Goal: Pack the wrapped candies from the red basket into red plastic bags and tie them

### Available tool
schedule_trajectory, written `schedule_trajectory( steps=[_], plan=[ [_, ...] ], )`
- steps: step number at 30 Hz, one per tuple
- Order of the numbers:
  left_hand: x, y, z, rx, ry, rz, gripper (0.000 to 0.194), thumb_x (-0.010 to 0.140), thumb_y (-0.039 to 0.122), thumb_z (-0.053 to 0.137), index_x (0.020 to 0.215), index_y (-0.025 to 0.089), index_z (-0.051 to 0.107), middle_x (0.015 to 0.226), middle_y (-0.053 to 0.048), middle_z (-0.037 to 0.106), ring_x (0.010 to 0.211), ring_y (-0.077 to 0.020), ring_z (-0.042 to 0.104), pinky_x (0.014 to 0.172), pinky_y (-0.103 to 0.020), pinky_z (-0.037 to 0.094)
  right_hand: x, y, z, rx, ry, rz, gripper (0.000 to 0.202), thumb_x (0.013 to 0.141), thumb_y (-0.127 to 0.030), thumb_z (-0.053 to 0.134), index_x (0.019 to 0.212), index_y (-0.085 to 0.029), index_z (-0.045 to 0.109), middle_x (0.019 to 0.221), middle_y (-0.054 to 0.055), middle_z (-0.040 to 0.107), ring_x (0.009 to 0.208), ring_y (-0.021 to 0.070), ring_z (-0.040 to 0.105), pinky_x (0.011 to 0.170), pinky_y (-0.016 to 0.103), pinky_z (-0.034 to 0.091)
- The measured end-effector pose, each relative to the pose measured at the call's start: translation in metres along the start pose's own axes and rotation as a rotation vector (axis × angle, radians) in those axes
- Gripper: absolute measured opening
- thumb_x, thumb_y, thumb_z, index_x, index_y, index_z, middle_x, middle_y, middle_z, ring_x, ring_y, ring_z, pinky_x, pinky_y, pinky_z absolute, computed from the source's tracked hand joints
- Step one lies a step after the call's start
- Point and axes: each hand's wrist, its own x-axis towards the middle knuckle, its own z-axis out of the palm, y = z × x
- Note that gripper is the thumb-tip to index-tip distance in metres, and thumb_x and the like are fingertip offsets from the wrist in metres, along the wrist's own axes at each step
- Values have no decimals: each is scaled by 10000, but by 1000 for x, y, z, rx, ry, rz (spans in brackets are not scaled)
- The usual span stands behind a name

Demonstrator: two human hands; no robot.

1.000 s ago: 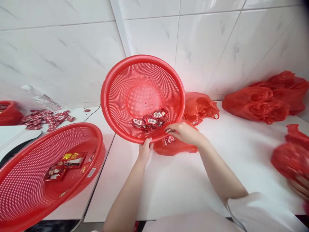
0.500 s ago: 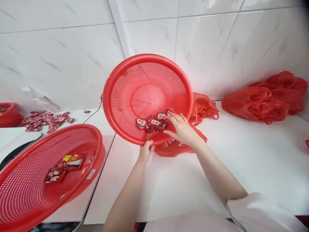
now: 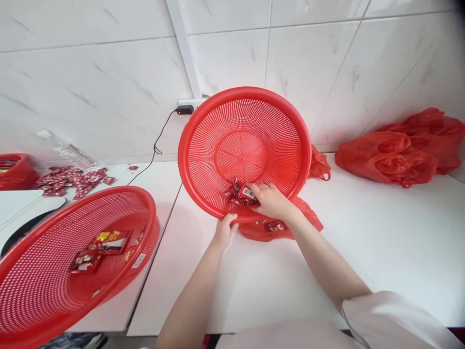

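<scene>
A red mesh basket [image 3: 245, 94] is tipped on its side with its mouth toward me. My left hand [image 3: 224, 231] grips its lower rim, thumb over the edge. Inside, at the bottom of the basket, lies a small pile of red snack packets [image 3: 232, 195]. My right hand [image 3: 271, 199] reaches in over the rim, its fingers curled over the packets at the pile's right side; its fingertips are partly hidden. Under the rim is an open red plastic bag [image 3: 261, 233] with packets [image 3: 275, 226] showing in it.
A second red mesh basket [image 3: 150, 203] stands tilted on the left, holding larger red packets [image 3: 112, 242]. Behind it lie a heap of small red packets [image 3: 60, 182] and a clear plastic bottle [image 3: 69, 150]. Full-looking red bags [image 3: 392, 152] rest at the right wall. A black plug [image 3: 184, 110] hangs by the wall.
The tipped basket has shifted right and slightly down, uncovering the plug and cable. The pile inside is smaller, and my right hand's fingers have curled in over it.
</scene>
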Motion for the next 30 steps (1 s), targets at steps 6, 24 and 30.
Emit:
schedule_trajectory(
  steps=[6,24,30],
  plan=[
    [-2,-4,-2,43,-68,-14,464,705,327,585,393,205,264,323,62,237,337,-52,237,426,-236,200,-1,11,-3,91,95,-19,494,812,-145,513,1303,-157,456,1183,140,612,1081,266,557,912,373,401],
    [9,15,-20,81,177,77,429,732,290,525,390,213,279,335,48,264,345,-70,260,407,-256,203,-16,28,-37,556,144,136,524,719,-53,400,1205,-220,502,1047,38,688,914,213,632,782,304,468],
    [10,17,-18,55,189,85,411,729,312,518,415,208,275,349,52,267,350,-61,243,404,-244,188,-27,24,-51,463,-133,66,579,784,-98,461,1314,-324,521,1122,-9,703,910,212,665,775,314,500]
  ],
)
